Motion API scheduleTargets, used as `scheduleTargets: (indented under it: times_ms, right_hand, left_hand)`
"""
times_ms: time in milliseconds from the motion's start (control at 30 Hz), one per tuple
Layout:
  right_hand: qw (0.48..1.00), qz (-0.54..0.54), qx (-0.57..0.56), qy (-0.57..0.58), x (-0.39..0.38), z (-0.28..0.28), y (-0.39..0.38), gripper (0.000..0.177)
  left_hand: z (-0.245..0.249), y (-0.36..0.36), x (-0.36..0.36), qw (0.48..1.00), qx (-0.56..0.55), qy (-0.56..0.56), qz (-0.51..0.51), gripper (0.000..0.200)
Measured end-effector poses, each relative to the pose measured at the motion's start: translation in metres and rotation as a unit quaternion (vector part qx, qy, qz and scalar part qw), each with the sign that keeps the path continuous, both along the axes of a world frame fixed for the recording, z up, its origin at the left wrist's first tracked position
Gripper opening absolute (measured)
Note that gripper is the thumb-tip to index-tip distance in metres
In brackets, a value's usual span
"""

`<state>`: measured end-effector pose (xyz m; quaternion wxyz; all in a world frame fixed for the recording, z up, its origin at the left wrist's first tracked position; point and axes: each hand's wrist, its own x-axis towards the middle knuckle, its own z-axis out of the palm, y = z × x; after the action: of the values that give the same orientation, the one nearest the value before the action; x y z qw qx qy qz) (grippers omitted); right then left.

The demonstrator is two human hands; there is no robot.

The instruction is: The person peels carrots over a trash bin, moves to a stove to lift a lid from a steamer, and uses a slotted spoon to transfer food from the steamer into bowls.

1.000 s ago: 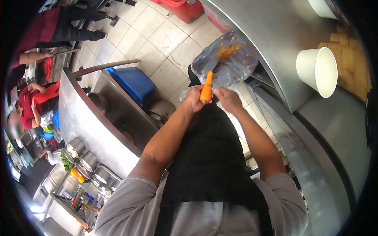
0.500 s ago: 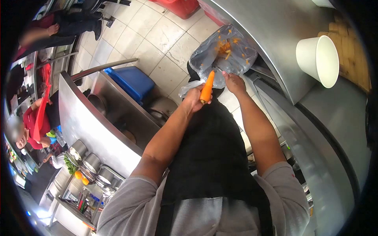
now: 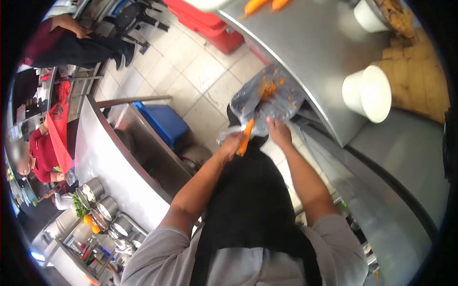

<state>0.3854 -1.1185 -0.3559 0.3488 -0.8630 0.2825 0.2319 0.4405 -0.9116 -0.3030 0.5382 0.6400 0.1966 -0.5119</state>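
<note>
My left hand (image 3: pixel 233 144) is closed around the thick end of an orange carrot (image 3: pixel 246 136), whose tip points away from me. Just right of the carrot, apart from it, is my right hand (image 3: pixel 280 133), its fingers curled with the thumb forward. What it grips is too small and blurred to name. Beyond both hands hangs an opened clear plastic bag (image 3: pixel 243 101), with orange peelings (image 3: pixel 268 89) inside and bits stuck to its wall.
A steel counter (image 3: pixel 305 43) at right bears whole carrots (image 3: pixel 257 5), white tubs (image 3: pixel 355 93) and a wooden board (image 3: pixel 415 71). A blue bin (image 3: pixel 164 121) stands under the left steel table (image 3: pixel 102 157). Red bins (image 3: pixel 214 31) are ahead. Two people are at left.
The view has shifted, bringing carrots and a second tub on the counter into sight. My hands and the carrot sit slightly lower in the view. The person in red at left has moved the red cloth.
</note>
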Motion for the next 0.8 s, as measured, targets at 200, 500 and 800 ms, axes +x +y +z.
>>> scheduleTargets:
  times_ms: [200, 500, 800]
  right_hand:
    - [0.963, -0.024, 0.203, -0.173, -0.015, 0.074, 0.017, 0.064]
    - [0.944, -0.073, 0.239, -0.217, 0.077, 0.211, -0.025, 0.047]
    - [0.949, -0.115, 0.208, -0.205, 0.055, 0.176, -0.027, 0.043]
  left_hand:
    - [0.076, 0.016, 0.044, 0.96, -0.046, -0.084, -0.263, 0.04]
    - [0.187, -0.056, 0.172, 0.932, -0.325, -0.115, -0.112, 0.041]
    - [0.157, -0.085, 0.143, 0.944, -0.248, -0.184, 0.119, 0.041]
